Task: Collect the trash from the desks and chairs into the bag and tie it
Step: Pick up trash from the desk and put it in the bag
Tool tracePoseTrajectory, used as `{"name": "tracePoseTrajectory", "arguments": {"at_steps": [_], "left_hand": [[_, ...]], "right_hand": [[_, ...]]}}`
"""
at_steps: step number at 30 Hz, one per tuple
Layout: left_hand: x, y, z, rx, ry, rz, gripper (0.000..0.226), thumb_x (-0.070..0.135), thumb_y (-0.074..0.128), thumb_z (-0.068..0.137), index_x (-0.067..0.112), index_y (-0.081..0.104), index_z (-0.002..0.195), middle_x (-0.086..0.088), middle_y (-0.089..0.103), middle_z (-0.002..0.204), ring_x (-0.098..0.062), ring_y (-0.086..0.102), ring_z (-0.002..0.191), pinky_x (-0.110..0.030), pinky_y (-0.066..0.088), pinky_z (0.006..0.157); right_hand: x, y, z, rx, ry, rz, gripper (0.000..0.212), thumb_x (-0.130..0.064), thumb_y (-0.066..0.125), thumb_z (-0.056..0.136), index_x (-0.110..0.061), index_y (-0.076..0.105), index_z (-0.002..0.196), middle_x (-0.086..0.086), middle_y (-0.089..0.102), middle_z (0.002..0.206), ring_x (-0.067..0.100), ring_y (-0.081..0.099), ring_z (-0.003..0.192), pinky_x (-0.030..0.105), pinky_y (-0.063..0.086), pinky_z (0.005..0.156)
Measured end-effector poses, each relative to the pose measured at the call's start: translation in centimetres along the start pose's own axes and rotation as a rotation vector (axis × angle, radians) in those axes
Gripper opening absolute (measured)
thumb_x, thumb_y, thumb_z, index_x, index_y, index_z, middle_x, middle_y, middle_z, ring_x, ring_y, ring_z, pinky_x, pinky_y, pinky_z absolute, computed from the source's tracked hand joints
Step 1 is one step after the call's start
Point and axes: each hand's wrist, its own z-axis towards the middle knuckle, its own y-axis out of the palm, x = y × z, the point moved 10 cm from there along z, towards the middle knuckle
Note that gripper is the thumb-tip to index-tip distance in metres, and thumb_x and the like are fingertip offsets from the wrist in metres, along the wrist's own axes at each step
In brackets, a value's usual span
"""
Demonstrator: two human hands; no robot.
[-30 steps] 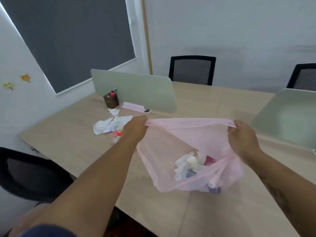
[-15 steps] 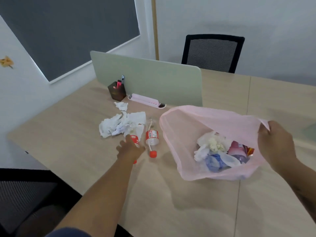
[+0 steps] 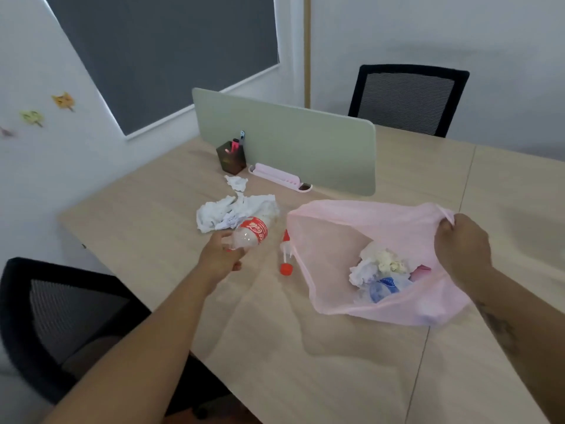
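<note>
A pink plastic bag lies open on the wooden desk, with crumpled paper and wrappers inside. My right hand grips the bag's rim at its right side. My left hand holds a clear cola bottle with a red label, lifted just above the desk to the left of the bag. A second bottle with a red cap lies between my left hand and the bag. White crumpled tissues sit behind the held bottle, and a smaller tissue lies farther back.
A pale green divider panel stands across the desk, with a dark pen holder and a pink tray at its base. One black mesh chair stands behind the desk, another at the near left.
My left hand let go of the bag's rim, reached left to the bottles and picked one up. The bag settled onto the desk, held only by my right hand.
</note>
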Motion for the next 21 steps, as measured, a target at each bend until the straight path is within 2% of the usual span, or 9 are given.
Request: {"name": "tracePoseTrajectory", "arguments": {"at_steps": [3,6,8,10,12,14,16,18,21], "left_hand": [[1.8,-3.0,-3.8,0.02,-0.026,-0.154,0.054,0.014,0.073,0.089,0.013,0.048,0.136,-0.018,0.063,0.109,-0.024,0.064,0.07,-0.037,0.06,0.079],[2.4,-3.5,-8.0,-0.14,-0.111,-0.352,0.051,0.009,0.073,0.088,0.012,0.052,0.134,-0.017,0.067,0.105,-0.021,0.065,0.071,-0.029,0.063,0.072],[2.5,-2.4,-11.1,-0.263,-0.154,-0.357,0.051,0.011,0.075,0.085,0.013,0.056,0.132,-0.014,0.07,0.104,-0.018,0.065,0.07,-0.026,0.063,0.071],[2.6,-0.4,-13.6,-0.37,-0.175,-0.33,0.07,0.023,0.089,0.068,0.014,0.059,0.131,-0.012,0.071,0.106,-0.017,0.066,0.07,-0.026,0.062,0.071],[2.7,2.1,-14.9,-0.43,-0.172,-0.296,0.099,0.037,0.1,0.04,0.014,0.06,0.128,-0.012,0.072,0.104,-0.017,0.067,0.069,-0.027,0.062,0.069],[3.4,5.2,-15.1,-0.474,-0.138,-0.264,0.109,0.045,0.1,0.033,0.014,0.06,0.129,-0.011,0.073,0.104,-0.018,0.067,0.07,-0.028,0.062,0.071],[4.8,9.0,-14.7,-0.519,-0.112,-0.256,0.103,0.047,0.098,0.043,0.014,0.059,0.133,-0.01,0.072,0.107,-0.017,0.066,0.072,-0.028,0.061,0.073],[6.4,12.5,-14.2,-0.56,-0.092,-0.269,0.082,0.037,0.089,0.067,0.016,0.054,0.138,-0.009,0.069,0.113,-0.02,0.067,0.08,-0.033,0.06,0.079],[7.8,17.7,-13.0,-0.674,-0.122,-0.245,0.056,0.033,0.071,0.091,0.027,0.046,0.141,-0.008,0.061,0.126,-0.03,0.065,0.108,-0.042,0.053,0.099]], "right_hand": [[-0.1,-0.2,-0.3,-0.025,-0.01,0.042,0.028,-0.019,0.036,0.098,0.002,0.054,0.094,0.023,0.057,0.095,0.037,0.052,0.082,0.037,0.04,0.072],[-0.2,-0.7,-0.7,-0.048,0.012,0.079,0.032,-0.021,0.035,0.099,0.003,0.056,0.103,0.025,0.06,0.106,0.038,0.055,0.089,0.039,0.042,0.077],[-0.2,-1.3,-1.2,-0.06,0.017,0.081,0.035,-0.024,0.035,0.1,0.002,0.056,0.11,0.025,0.061,0.113,0.042,0.058,0.099,0.042,0.046,0.082],[0.0,-1.7,-1.7,-0.087,0.005,0.094,0.034,-0.025,0.035,0.1,0.0,0.057,0.109,0.022,0.061,0.111,0.042,0.058,0.1,0.043,0.048,0.084],[0.4,-2.0,-2.1,-0.113,-0.01,0.104,0.029,-0.023,0.035,0.1,-0.003,0.055,0.098,0.018,0.059,0.1,0.039,0.058,0.093,0.04,0.047,0.078],[0.8,-2.3,-2.3,-0.126,-0.027,0.102,0.025,-0.021,0.035,0.099,-0.005,0.051,0.089,0.012,0.055,0.088,0.036,0.055,0.084,0.035,0.043,0.072],[1.3,-2.6,-2.6,-0.139,-0.029,0.107,0.024,-0.018,0.035,0.099,-0.005,0.05,0.085,0.006,0.05,0.076,0.032,0.051,0.078,0.032,0.039,0.068],[1.7,-2.7,-2.6,-0.153,-0.039,0.123,0.027,-0.016,0.034,0.098,-0.001,0.053,0.086,0.005,0.048,0.073,0.032,0.05,0.076,0.032,0.038,0.066],[2.5,-2.9,-1.9,-0.133,-0.031,0.129,0.029,-0.015,0.035,0.096,0.004,0.056,0.09,0.013,0.054,0.081,0.033,0.051,0.076,0.034,0.039,0.067]]}}
